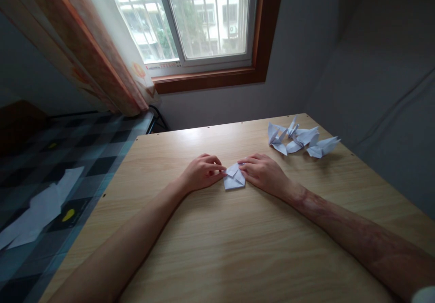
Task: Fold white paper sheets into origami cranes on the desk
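A small folded white paper (pixel 234 178) lies flat on the wooden table (pixel 217 248), near its middle. My left hand (pixel 200 172) rests on the table at the paper's left edge, fingers curled and pinched against a flap. My right hand (pixel 263 171) sits at the paper's right edge, fingertips pressing down on its upper corner. Both forearms stretch across the table toward the paper.
Several finished folded paper cranes (pixel 301 140) lie in a cluster at the table's far right. Left of the table, a checked bed cover (pixel 68 158) carries loose white paper sheets (pixel 37 212). A curtain (pixel 102 53) and window (pixel 190 17) stand behind the table.
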Motion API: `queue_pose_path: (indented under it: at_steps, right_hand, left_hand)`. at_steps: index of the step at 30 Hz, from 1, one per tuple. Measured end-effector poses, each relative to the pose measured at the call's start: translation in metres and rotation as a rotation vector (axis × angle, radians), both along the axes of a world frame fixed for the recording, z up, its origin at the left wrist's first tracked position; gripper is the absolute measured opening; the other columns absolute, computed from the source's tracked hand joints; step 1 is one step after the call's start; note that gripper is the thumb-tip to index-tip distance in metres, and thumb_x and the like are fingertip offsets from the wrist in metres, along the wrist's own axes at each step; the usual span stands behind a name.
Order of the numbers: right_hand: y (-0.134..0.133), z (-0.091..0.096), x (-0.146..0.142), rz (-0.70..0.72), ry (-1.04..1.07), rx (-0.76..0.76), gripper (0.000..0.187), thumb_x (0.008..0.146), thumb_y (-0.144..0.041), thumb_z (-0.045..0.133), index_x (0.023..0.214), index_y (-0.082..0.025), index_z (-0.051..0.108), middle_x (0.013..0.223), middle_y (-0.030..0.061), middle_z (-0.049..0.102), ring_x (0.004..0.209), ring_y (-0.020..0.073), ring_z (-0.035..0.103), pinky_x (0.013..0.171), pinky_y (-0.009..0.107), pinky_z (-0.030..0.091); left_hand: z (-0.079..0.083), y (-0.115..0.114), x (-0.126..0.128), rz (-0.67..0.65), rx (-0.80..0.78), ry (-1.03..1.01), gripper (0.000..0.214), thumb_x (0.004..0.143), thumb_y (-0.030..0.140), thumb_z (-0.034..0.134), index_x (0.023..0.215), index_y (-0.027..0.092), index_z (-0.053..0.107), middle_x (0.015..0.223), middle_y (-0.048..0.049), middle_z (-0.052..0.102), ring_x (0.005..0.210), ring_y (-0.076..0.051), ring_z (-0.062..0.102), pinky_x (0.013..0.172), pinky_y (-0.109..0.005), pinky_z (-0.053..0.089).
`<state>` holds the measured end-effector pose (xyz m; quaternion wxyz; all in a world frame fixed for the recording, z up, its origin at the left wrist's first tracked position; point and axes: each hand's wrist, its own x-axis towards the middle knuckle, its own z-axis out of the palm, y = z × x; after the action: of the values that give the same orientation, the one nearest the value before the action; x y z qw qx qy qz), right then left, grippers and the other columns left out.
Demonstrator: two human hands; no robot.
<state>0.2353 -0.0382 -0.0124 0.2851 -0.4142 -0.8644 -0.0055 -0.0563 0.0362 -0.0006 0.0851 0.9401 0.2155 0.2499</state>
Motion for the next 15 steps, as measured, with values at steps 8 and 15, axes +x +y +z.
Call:
queue_pose_path:
  at_steps: [8,15]
  right_hand:
    - [0.000,-0.001,0.001,-0.004,-0.009,0.001,0.013,0.106,-0.022,0.069,0.106,-0.026,0.082,0.128,0.0047,0.083,0.114,0.0269,0.074,0.102,0.046,0.056]
    - [0.000,0.000,0.001,-0.001,-0.013,-0.008,0.012,0.106,-0.022,0.069,0.109,-0.025,0.080,0.128,0.0054,0.083,0.114,0.0269,0.074,0.103,0.047,0.056]
  left_hand:
    - [0.005,-0.003,0.001,-0.038,0.112,0.079,0.023,0.108,0.036,0.065,0.105,0.031,0.087,0.093,-0.0029,0.080,0.081,-0.016,0.072,0.090,-0.034,0.057]
    - [0.010,-0.008,0.003,-0.091,0.155,0.141,0.023,0.105,0.039,0.065,0.114,0.027,0.083,0.094,-0.0044,0.077,0.083,-0.018,0.073,0.094,-0.037,0.054]
